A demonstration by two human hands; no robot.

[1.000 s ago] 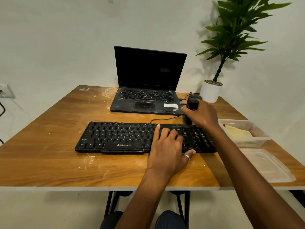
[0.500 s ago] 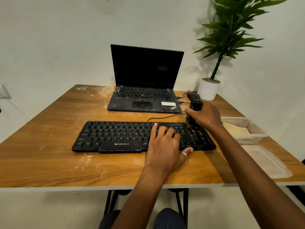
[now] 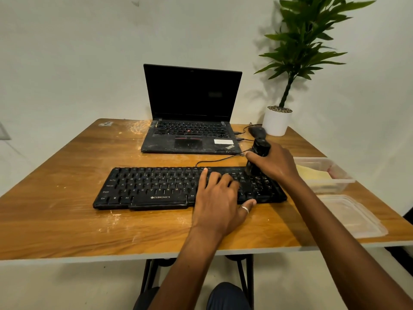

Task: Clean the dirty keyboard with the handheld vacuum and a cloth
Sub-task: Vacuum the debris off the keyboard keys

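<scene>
A black keyboard [image 3: 152,186] lies flat on the wooden table [image 3: 67,175], its cable running back toward the laptop. My left hand [image 3: 220,198] rests flat on the keys right of centre, fingers straight, holding the keyboard down. My right hand [image 3: 277,164] grips a small black handheld vacuum [image 3: 259,151], nozzle down on the keyboard's upper right corner. A yellow cloth [image 3: 312,175] lies inside a clear plastic container at the right.
An open black laptop [image 3: 192,130] stands behind the keyboard. A black mouse [image 3: 257,132] and a white potted plant [image 3: 277,121] sit at the back right. The clear container [image 3: 344,177] and its lid [image 3: 353,215] occupy the right edge. Dust streaks mark the table.
My right hand has slid the vacuum a little to the right along the keyboard's top edge. My left hand stays pressed on the keys.
</scene>
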